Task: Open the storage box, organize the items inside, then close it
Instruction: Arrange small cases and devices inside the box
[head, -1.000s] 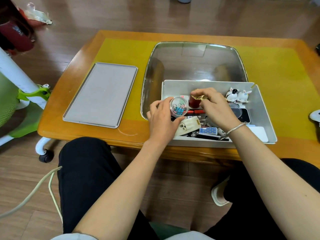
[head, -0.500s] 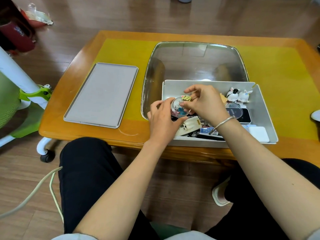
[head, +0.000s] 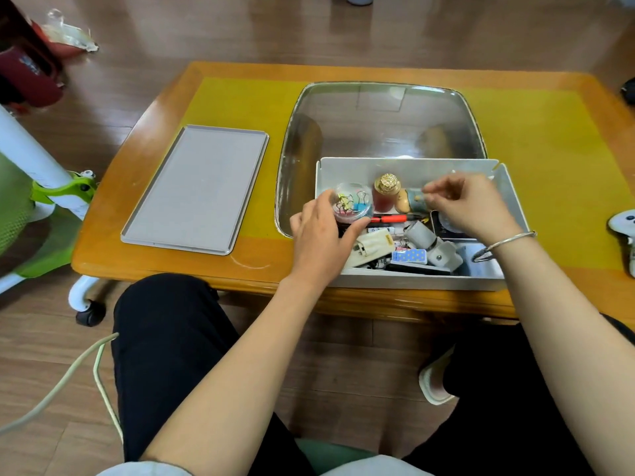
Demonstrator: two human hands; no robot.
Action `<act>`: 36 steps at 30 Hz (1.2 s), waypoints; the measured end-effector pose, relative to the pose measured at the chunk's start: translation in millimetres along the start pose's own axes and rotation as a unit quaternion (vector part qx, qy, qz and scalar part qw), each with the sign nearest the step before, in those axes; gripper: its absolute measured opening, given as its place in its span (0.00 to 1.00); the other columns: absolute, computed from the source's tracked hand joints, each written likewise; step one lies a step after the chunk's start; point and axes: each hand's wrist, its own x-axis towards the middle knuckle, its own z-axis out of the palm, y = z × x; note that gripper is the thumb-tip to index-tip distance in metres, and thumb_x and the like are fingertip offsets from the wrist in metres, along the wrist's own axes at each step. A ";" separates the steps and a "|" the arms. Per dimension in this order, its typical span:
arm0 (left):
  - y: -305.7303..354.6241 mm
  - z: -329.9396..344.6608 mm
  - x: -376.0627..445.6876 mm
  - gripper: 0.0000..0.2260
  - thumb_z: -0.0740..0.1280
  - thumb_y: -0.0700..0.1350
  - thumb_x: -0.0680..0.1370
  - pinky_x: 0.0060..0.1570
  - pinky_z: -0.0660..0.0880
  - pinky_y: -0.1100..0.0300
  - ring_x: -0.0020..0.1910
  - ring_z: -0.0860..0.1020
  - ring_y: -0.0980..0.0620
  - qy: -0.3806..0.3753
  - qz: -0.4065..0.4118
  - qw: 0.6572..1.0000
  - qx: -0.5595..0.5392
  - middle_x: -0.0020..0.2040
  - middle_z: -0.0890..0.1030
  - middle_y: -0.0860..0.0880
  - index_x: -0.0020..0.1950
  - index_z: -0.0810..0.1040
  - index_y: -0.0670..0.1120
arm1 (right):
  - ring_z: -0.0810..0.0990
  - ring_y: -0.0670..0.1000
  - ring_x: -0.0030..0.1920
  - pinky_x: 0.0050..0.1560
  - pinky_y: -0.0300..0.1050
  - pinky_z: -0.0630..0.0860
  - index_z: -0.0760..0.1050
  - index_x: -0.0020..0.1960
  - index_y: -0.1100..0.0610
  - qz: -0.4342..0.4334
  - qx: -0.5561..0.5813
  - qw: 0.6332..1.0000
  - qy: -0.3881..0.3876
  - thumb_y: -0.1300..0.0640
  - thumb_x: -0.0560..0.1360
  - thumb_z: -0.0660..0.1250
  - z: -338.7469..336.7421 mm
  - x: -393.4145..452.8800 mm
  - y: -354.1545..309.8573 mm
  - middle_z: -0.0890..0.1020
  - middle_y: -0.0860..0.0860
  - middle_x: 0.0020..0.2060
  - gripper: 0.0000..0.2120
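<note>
Sitting near the front edge of the wooden table (head: 165,108), the open grey storage box (head: 508,201) is full of small things. Its flat grey lid (head: 196,188) lies on the table to the left, well apart from the box.

The left hand (head: 319,238) reaches in over the box's left end. Its fingers and thumb curl around a small round clear tub (head: 354,202) with coloured binder clips inside, and they hold the tub up at the box's left wall. The left arm comes straight up from the lap.

The right hand (head: 470,207) is over the back right part of the box, palm down, wrist bent a little. Its thumb and first fingers are pinched close together near a small blue and tan figure (head: 410,201). I cannot tell if they hold anything. A thin silver bangle (head: 508,240) sits on the right wrist.

Between the two hands stands a little red bottle with a gold cap (head: 386,194). In front of it lies a red pen (head: 391,218). Closer to the person are a cream plastic thing (head: 372,247), a small blue dotted packet (head: 409,256) and a grey pouch (head: 433,245).

Behind the box lies a big shiny metal tray (head: 378,121) on the yellow mat (head: 240,101). The person's legs in black trousers (head: 165,338) are under the arms.
</note>
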 end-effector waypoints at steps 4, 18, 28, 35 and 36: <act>-0.5 -1.4 -0.4 0.30 0.70 0.51 0.75 0.61 0.63 0.56 0.63 0.72 0.53 -0.001 -0.007 0.999 -0.038 0.67 0.72 0.49 0.72 0.61 0.46 | 0.75 0.46 0.33 0.39 0.39 0.72 0.83 0.44 0.57 0.018 -0.134 0.980 -0.143 0.58 0.67 0.76 -4.2 -14.1 12.5 0.81 0.52 0.34 0.07; 7.1 -6.8 -3.1 0.30 0.70 0.52 0.75 0.62 0.71 0.44 0.62 0.73 0.53 0.012 -0.033 0.995 -0.097 0.65 0.73 0.48 0.72 0.60 0.44 | 0.80 0.50 0.29 0.31 0.39 0.78 0.78 0.49 0.64 0.019 -0.002 0.972 -0.235 0.61 0.71 0.73 42.9 -20.3 -15.4 0.83 0.56 0.33 0.10; 6.3 -5.5 -1.6 0.30 0.70 0.50 0.75 0.62 0.72 0.45 0.63 0.72 0.53 0.006 -0.043 0.994 -0.104 0.66 0.72 0.48 0.72 0.60 0.46 | 0.82 0.47 0.36 0.39 0.27 0.74 0.81 0.50 0.58 -0.068 -0.113 0.982 -0.136 0.63 0.71 0.71 22.1 -7.1 3.3 0.83 0.50 0.39 0.08; 5.5 -6.0 -1.5 0.30 0.70 0.49 0.76 0.61 0.73 0.45 0.64 0.72 0.52 0.004 -0.040 0.991 -0.125 0.67 0.71 0.47 0.72 0.59 0.45 | 0.80 0.50 0.43 0.46 0.47 0.78 0.83 0.43 0.55 -0.146 -0.286 0.925 -0.205 0.59 0.71 0.70 45.0 -12.1 1.7 0.84 0.50 0.40 0.03; 5.0 -5.8 -1.4 0.30 0.70 0.48 0.76 0.61 0.73 0.44 0.64 0.71 0.52 0.006 -0.039 0.990 -0.133 0.67 0.71 0.47 0.72 0.60 0.44 | 0.80 0.48 0.40 0.46 0.47 0.79 0.82 0.41 0.56 -0.139 -0.261 0.935 -0.198 0.61 0.71 0.69 45.3 -11.6 1.3 0.84 0.50 0.37 0.04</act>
